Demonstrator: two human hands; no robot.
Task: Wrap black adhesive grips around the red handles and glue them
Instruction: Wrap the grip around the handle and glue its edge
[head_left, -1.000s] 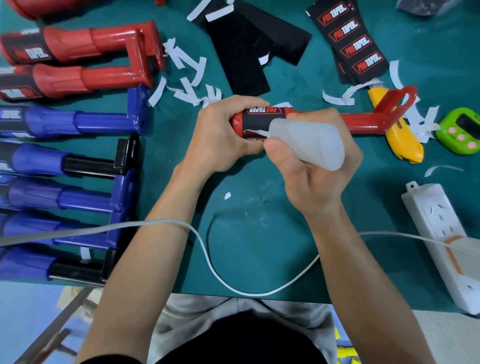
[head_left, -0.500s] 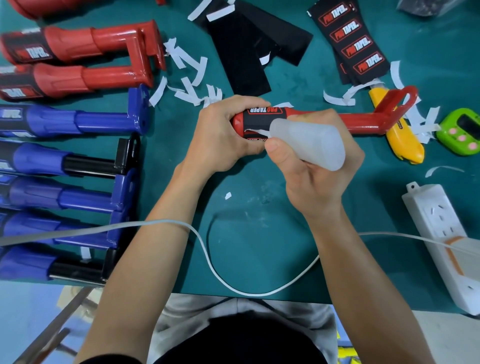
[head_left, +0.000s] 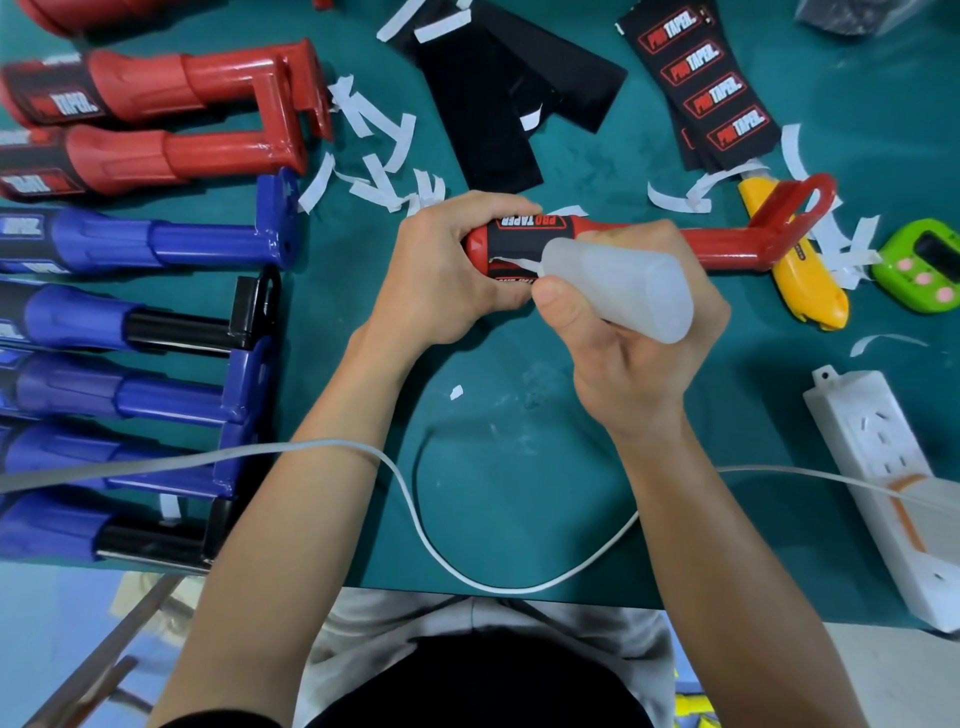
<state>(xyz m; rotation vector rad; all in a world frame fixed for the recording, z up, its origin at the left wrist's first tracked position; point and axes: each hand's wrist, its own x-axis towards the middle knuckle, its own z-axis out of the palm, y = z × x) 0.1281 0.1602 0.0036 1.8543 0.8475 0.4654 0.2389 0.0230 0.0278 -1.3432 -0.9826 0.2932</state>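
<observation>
Two-handed, clasps the red handle at its black grip with the left hand, holds a glue bottle in the right hand, nozzle at the grip's lifted edge, spare grips beyond the handle, yellow knife under its looped end.

Glossy red finish shines on the red handle before you, its matt black grip printed in red and white. Your glue bottle is frosted, translucent plastic. Matt black grip sheets and white paper backing strips lie on the smooth teal table mat. The yellow knife, green timer and white power strip are shiny plastic.
</observation>
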